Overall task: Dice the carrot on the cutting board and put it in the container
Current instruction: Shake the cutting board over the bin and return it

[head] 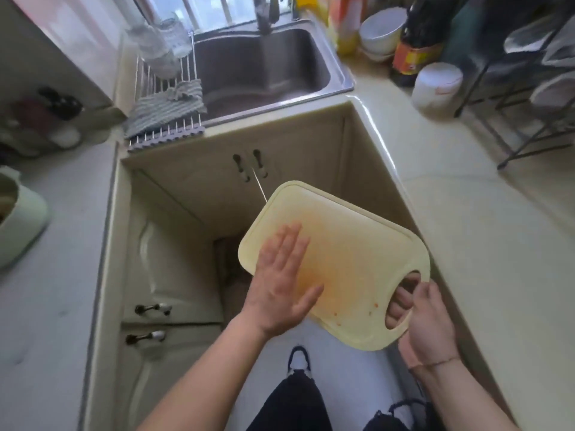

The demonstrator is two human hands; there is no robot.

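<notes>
- The counter (485,244) is a smooth, pale cream surface that wraps in an L round a floor corner; its rounded front edge catches the light.
- Cream cabinet doors (168,262) below it have raised moulded panels and dark handles with pale tips.
- A stainless steel sink (267,73) with rounded corners sits in the counter at the back, below a window.
- A white wire drying rack (161,88) stands at the sink's left edge, with a striped grey cloth (168,107) draped over it and upturned glass jars on top.
- The cutting board (342,269) is pale yellow plastic, rectangular with rounded corners, a groove near its rim and an oval handle hole. It is held in the air over the floor, tilted, away from the counter.
- An orange stain marks the board's middle, and a few tiny carrot bits (370,311) cling near the handle.
- The left hand (283,281) lies flat on the board's left side, fingers straight and together, thumb spread out.
- The right hand (417,318) grips the handle, fingers curled through the hole.
- White bowls (381,29) and a dark bottle (417,42) stand right of the sink.
- No container of carrot can be made out.
</notes>
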